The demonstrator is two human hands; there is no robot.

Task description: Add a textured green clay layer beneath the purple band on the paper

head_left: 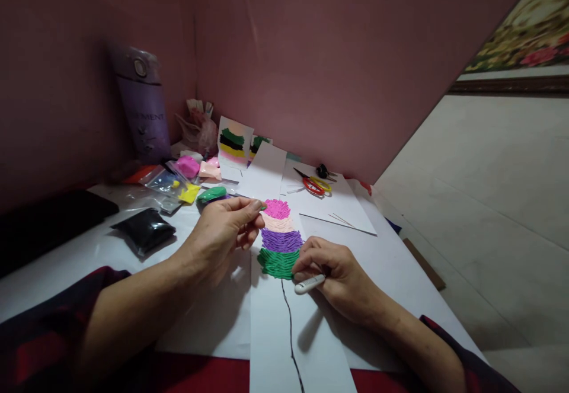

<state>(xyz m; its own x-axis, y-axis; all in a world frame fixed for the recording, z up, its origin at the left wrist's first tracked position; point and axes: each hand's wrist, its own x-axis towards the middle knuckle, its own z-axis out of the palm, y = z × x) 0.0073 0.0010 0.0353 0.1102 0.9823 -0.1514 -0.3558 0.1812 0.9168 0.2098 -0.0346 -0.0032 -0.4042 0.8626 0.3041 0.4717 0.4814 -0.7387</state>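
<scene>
My left hand (231, 221) is closed in a pinch on a small bit of green clay (264, 207), held just left of the pink band. Below lies a strip of white card (271, 328) bearing textured clay bands: pink (277, 208), pale peach (280, 224), purple (282, 240) and green (279, 264). A dark drawn line (290, 316) runs down the card from the green band. My right hand (333, 268) is closed around a tool with a pale grey handle (310, 284); its working end is hidden. The fingertips of this hand are at the green band's right edge.
Clay packets, including black (144, 231), green (212, 195) and yellow (189, 193), lie on the left. Red-handled scissors (313, 186) rest on white card at the back. A purple bottle (141, 105) stands back left. Painted cards (234, 144) lean against the pink wall.
</scene>
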